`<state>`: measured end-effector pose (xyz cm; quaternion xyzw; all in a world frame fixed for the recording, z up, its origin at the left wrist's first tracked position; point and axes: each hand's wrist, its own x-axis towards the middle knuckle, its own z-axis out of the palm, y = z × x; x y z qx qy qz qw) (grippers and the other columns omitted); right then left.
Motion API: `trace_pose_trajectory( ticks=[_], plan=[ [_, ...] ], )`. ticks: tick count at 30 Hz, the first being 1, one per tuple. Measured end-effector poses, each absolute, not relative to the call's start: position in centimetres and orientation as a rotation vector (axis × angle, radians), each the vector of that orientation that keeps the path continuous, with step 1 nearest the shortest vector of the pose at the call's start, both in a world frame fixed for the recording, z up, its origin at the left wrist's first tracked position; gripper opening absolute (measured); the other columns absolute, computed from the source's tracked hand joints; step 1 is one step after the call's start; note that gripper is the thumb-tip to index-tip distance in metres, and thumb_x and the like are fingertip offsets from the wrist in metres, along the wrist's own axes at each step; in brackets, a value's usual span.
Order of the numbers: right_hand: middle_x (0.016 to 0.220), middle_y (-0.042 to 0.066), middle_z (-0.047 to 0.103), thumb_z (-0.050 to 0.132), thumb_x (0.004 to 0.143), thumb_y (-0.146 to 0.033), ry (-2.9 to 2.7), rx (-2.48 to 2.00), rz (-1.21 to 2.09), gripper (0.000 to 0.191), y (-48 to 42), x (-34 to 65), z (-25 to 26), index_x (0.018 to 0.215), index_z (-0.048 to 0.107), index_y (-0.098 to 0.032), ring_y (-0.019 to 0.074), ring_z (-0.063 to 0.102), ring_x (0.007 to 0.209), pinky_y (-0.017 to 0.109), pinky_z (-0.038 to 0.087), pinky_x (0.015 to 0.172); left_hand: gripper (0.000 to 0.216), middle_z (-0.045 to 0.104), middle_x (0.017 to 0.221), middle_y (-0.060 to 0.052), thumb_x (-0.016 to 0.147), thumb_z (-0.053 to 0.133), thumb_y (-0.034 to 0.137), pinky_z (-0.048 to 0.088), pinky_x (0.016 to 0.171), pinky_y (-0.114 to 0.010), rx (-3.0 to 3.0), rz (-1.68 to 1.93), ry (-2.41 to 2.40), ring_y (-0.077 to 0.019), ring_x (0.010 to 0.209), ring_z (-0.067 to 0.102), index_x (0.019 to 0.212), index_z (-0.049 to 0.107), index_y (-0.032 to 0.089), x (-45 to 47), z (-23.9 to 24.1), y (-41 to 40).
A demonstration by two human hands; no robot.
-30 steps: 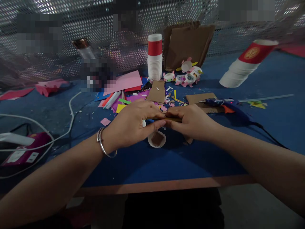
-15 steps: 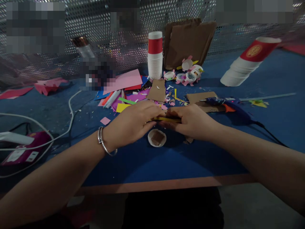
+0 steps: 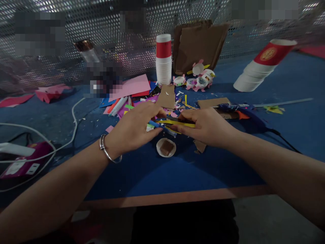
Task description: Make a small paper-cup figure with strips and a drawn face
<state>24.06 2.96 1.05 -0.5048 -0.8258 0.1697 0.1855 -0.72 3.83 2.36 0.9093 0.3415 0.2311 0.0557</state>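
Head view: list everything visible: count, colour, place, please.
Strips: several, yellow, centre
Slender thing: one, blue, centre
Round piece: one, white/brown, centre
Cup stacks: two, white/red, back
Crafts: several, white/pink, back
Cardboard: several, brown, centre/back
Glue gun: one, blue, right
Papers: many, multicoloured, centre/left
Bottle: one, clear, left
Box: one, magenta, left
Cables: several, white/black, sides
Screen: one, grey, back
Table: one, blue, beneath
Bracelet: one, silver, left
Left hand: one, centre
Right hand: one, centre
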Motion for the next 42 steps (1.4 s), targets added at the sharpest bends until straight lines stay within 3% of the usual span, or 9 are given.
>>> trace_pose_trajectory(
  ticks=[8,12,15,21,26,30,35,42],
  plan=[
    [0.068,0.003,0.063,0.064,0.096,-0.068,-2.232,-1.388,0.503,0.051,2.9,24.1,0.9,0.078,0.064,-0.021,0.0170,0.051,0.062,0.034,0.028,0.061,0.003,0.075,0.092,-0.003,0.095,0.067,0.021,0.051,0.076,-0.034,2.571,0.831,1.142,-0.0190,0.082,0.069,0.097,0.068,0.022,-0.8,2.7,3.9],
    [0.065,0.000,0.057,0.064,0.092,-0.082,-2.011,-1.298,0.612,0.062,2.9,24.4,0.9,0.078,0.066,-0.021,0.0148,0.045,0.060,0.033,0.029,0.059,0.024,0.074,0.089,-0.002,0.082,0.081,0.025,0.057,0.074,-0.032,2.056,0.851,1.113,-0.0175,0.081,0.071,0.100,0.065,0.022,-1.2,2.6,4.6],
    [0.058,-0.004,0.047,0.075,0.082,-0.084,-1.859,-1.254,0.689,0.063,2.9,24.4,1.1,0.079,0.067,-0.021,0.0132,0.039,0.059,0.031,0.028,0.056,0.034,0.072,0.088,-0.001,0.074,0.087,0.023,0.058,0.076,-0.031,1.809,0.784,1.012,-0.0160,0.082,0.071,0.100,0.066,0.019,-1.0,2.2,4.8],
    [0.079,0.003,0.066,0.086,0.079,-0.071,-1.718,-1.129,0.876,0.054,2.7,24.0,1.5,0.079,0.068,-0.020,0.0172,0.055,0.073,0.033,0.045,0.067,0.035,0.068,0.083,0.002,0.073,0.090,0.018,0.053,0.071,-0.024,1.595,0.664,0.886,-0.0107,0.075,0.065,0.096,0.064,0.017,0.3,2.1,3.6],
    [0.083,0.003,0.071,0.088,0.080,-0.065,-1.713,-1.056,1.085,0.047,2.5,23.8,1.3,0.079,0.068,-0.022,0.0188,0.061,0.077,0.033,0.049,0.071,0.033,0.069,0.082,0.003,0.074,0.094,0.024,0.051,0.069,-0.023,1.599,0.630,0.871,-0.0103,0.071,0.063,0.091,0.067,0.017,1.3,2.4,2.5],
    [0.081,0.003,0.072,0.087,0.080,-0.066,-1.751,-1.029,1.106,0.049,2.6,23.7,1.2,0.080,0.070,-0.021,0.0189,0.061,0.076,0.033,0.048,0.070,0.026,0.075,0.085,-0.002,0.085,0.088,0.039,0.051,0.067,-0.024,1.656,0.661,0.929,-0.0123,0.072,0.064,0.088,0.075,0.017,1.6,2.5,2.4],
    [0.078,0.002,0.067,0.085,0.080,-0.071,-1.797,-1.009,1.081,0.055,2.6,23.6,1.2,0.078,0.068,-0.019,0.0167,0.057,0.074,0.031,0.044,0.067,0.030,0.067,0.067,0.001,0.082,0.090,0.043,0.040,0.053,-0.021,1.596,0.699,0.963,-0.0083,0.057,0.053,0.077,0.077,0.017,1.6,2.0,2.5],
    [0.066,-0.006,0.043,0.073,0.090,-0.075,-1.758,-0.891,1.199,0.058,2.2,23.5,0.8,0.075,0.061,-0.021,0.0102,0.038,0.059,0.029,0.029,0.055,0.030,0.076,0.071,-0.003,0.071,0.100,0.036,0.055,0.063,-0.021,1.253,0.642,0.871,-0.0104,0.063,0.069,0.075,0.081,0.014,2.3,1.5,1.9]
  ],
)
